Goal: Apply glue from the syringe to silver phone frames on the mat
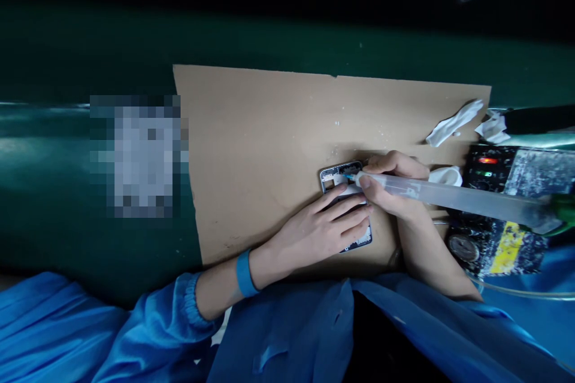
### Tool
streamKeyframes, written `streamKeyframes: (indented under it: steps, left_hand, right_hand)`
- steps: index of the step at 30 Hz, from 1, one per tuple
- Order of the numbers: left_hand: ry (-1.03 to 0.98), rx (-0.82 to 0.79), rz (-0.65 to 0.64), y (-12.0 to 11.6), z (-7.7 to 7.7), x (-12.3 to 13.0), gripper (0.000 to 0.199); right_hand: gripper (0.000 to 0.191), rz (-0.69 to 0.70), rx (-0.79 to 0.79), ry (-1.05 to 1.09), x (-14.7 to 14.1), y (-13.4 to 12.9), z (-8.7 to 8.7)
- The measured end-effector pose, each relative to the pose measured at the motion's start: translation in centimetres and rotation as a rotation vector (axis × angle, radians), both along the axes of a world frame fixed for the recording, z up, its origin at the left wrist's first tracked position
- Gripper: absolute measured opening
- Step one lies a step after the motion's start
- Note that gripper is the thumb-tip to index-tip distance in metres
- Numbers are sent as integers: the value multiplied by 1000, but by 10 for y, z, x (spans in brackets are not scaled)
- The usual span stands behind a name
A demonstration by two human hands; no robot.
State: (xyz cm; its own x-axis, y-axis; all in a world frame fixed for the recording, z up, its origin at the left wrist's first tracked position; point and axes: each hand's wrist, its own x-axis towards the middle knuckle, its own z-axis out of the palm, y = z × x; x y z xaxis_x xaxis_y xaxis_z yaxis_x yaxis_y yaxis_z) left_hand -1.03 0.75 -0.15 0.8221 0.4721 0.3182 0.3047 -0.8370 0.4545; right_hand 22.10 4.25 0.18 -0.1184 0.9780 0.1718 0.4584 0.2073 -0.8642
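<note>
A phone frame lies on a brown cardboard sheet in front of me. My left hand rests flat across its middle with the fingers stretched out and a little apart, covering much of it. A blue band circles that wrist. In my right hand is a large translucent dispensing syringe, gripped near its front end. The blue needle tip of the syringe is over the upper part of the frame; whether it touches I cannot tell.
The cardboard sheet covers part of a green tabletop. Crumpled white tissue lies at its right. A dirty black control box with lit displays and a dial stands on the far right, a tube beside it. A blurred-out patch covers something at left.
</note>
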Motion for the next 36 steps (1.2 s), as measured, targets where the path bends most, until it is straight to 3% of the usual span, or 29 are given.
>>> streamKeyframes:
  steps: [36]
  left_hand:
    - [11, 15, 1, -1, -1, 0, 30]
  right_hand:
    - [19, -7, 33, -9, -2, 3, 1]
